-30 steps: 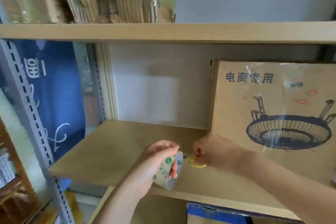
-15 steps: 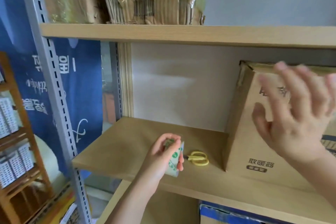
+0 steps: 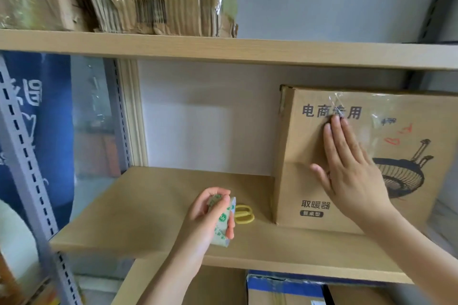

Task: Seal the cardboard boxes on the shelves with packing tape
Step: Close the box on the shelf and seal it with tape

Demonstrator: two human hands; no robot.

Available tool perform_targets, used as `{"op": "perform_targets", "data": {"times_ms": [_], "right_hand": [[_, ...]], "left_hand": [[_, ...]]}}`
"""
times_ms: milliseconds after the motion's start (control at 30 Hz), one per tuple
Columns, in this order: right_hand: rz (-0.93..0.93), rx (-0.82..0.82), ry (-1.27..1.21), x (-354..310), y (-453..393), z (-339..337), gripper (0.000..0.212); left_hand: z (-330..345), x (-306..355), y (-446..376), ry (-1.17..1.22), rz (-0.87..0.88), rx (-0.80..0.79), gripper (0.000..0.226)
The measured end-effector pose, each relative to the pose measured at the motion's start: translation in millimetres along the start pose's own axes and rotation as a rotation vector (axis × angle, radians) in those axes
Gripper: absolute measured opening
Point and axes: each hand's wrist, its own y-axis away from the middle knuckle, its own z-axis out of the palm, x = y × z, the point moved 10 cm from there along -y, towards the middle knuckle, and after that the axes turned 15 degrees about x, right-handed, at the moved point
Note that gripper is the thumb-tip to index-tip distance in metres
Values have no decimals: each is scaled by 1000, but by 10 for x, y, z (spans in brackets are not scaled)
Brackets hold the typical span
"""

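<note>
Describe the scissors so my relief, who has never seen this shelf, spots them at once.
Find the middle wooden shelf, where a large cardboard box printed with a heater stands at the right. The scissors lie flat on the board left of that box, partly behind the tape roll in the left hand. They are the only bright yellow thing there.

Right hand (image 3: 352, 171) presses box (image 3: 309, 156) (left hand (image 3: 210, 215) grips tape roll (image 3: 221, 224)).
</note>
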Motion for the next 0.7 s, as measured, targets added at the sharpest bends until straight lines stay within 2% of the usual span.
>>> {"op": "perform_targets", "data": {"times_ms": [133, 267, 333, 433, 500, 567, 700], "right_hand": [[48, -112, -72, 2, 257, 168, 74], [120, -67, -249, -217, 221, 34, 67], [165, -67, -442, -510, 90, -34, 60], [303, -329, -900, -1165, -79, 119, 60], [347, -437, -1054, -1535, -143, 243, 42], [402, -451, -1098, -1740, -194, 306, 17], [394, -555, -1097, -2123, -187, 346, 9]], "left_hand": [[36, 62, 40, -24, 31, -23, 20], [36, 151, 62, -72, 86, -45, 18], [26, 201, 68, -125, 132, -47, 16], [0, 209, 63, -180, 99, -74, 15], [-63, 209, 77, -207, 52, -103, 16], [-193, 218, 115, -245, 15, -99, 26], [-541, 120, 229, -230, -109, -25, 43]]}}
